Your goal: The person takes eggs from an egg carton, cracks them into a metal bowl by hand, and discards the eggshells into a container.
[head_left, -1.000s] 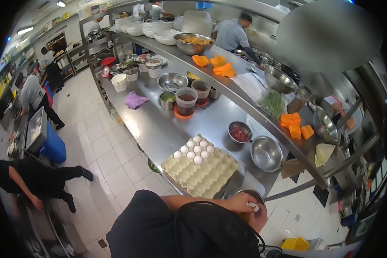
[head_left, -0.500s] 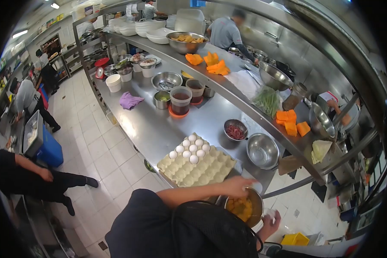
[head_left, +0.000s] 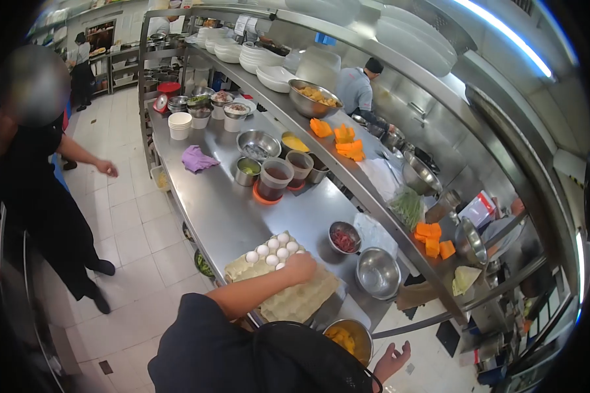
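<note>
My left hand (head_left: 301, 268) reaches over the egg tray (head_left: 295, 302), curled down beside the white eggs (head_left: 263, 250). Its fingertips are hidden, so I cannot make out what is in them. My right hand (head_left: 393, 361) is raised at the lower right with fingers apart, holding nothing. Between it and my body a metal bowl (head_left: 367, 334) holds yellow-orange egg (head_left: 342, 339); my dark clothing covers part of the bowl.
Beyond the tray are a bowl of red strips (head_left: 345, 238) and a bare metal bowl (head_left: 378, 274). Brown-liquid tubs (head_left: 273, 178) and a purple cloth (head_left: 198, 159) lie farther back. A raised shelf holds orange squash pieces (head_left: 351, 150). A person in black (head_left: 36, 177) stands at left.
My left hand has moved from above the egg bowl to the eggs in the tray. My right hand no longer holds the white shell and has opened. The person at left is now upright.
</note>
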A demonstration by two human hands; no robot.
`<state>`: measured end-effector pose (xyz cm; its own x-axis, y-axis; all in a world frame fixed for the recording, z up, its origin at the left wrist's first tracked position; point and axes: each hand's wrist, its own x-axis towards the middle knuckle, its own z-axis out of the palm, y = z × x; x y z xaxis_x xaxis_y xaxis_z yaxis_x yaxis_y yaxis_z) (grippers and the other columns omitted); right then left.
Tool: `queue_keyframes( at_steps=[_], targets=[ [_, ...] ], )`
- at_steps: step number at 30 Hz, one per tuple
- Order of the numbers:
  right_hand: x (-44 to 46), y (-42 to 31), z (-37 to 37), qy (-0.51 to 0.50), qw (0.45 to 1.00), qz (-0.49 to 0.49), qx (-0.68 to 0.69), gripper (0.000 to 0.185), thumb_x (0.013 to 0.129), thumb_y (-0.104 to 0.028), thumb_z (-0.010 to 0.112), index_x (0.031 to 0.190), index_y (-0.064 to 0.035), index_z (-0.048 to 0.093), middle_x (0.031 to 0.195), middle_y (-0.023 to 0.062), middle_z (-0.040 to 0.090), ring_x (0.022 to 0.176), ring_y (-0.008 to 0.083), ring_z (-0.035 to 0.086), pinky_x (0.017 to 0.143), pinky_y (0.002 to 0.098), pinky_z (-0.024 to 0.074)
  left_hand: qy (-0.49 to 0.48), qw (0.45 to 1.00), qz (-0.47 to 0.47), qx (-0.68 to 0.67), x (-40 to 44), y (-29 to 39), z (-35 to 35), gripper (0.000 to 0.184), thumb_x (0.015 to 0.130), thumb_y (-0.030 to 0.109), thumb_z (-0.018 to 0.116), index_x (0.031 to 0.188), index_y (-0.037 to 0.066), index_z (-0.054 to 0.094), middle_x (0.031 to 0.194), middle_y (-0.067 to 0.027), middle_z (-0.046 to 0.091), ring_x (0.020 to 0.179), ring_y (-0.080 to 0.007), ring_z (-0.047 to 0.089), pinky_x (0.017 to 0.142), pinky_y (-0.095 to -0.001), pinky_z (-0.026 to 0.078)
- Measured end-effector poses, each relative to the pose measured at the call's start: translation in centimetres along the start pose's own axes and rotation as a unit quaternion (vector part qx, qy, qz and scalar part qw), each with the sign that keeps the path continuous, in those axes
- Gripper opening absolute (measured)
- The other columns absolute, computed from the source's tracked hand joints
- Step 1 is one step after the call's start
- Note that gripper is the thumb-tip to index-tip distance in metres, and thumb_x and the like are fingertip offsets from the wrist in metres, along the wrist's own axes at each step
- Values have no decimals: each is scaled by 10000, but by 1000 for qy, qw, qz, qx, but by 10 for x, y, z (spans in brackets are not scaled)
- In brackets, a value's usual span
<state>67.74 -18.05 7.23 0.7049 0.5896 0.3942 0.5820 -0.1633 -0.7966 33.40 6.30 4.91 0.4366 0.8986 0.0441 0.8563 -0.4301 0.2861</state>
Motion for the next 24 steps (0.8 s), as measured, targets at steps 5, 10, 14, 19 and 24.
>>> queue_keyframes(
  at_steps=[5, 10, 14, 19, 24],
  targets=[
    [14, -37, 21, -35, 996, -79, 35, 465, 907, -11, 663, 1349, 26, 525, 1286, 149, 544, 917, 216, 562, 815, 350, 479, 6, 1000, 4, 7, -26, -7, -14, 252, 783, 171, 670, 970, 18, 742, 1149, -212, 640, 886, -351, 715, 707, -447, 585],
    [23, -43, 35, -76, 991, -91, 66, 479, 889, 8, 667, 1342, 30, 512, 1286, 161, 542, 872, 200, 563, 815, 345, 479, 38, 997, -12, -70, -42, -21, -18, 219, 797, 128, 675, 980, 35, 750, 1143, -197, 645, 976, -333, 695, 734, -424, 580],
    [25, -61, 50, -95, 989, -101, 47, 480, 884, -37, 696, 1331, 34, 537, 1228, 135, 595, 888, 181, 594, 804, 332, 495, 60, 993, -80, -69, -32, -19, -9, 213, 797, 125, 681, 975, 32, 753, 1115, -177, 665, 988, -320, 691, 739, -411, 581],
    [12, -100, 68, -127, 987, -73, 63, 450, 874, -39, 700, 1292, 39, 554, 1208, 140, 604, 893, 192, 600, 781, 331, 503, 75, 995, -71, 4, -24, -12, -25, 222, 729, 113, 733, 927, 16, 757, 976, -191, 690, 842, -301, 719, 653, -412, 583],
    [-2, -93, 76, -169, 979, -77, 84, 494, 870, -38, 689, 1336, -9, 528, 1254, 109, 570, 857, 159, 570, 720, 297, 498, 16, 997, -70, 12, -5, -22, -23, 194, 806, 139, 674, 949, 66, 782, 974, -138, 746, 928, -275, 732, 708, -402, 583]
  ],
)
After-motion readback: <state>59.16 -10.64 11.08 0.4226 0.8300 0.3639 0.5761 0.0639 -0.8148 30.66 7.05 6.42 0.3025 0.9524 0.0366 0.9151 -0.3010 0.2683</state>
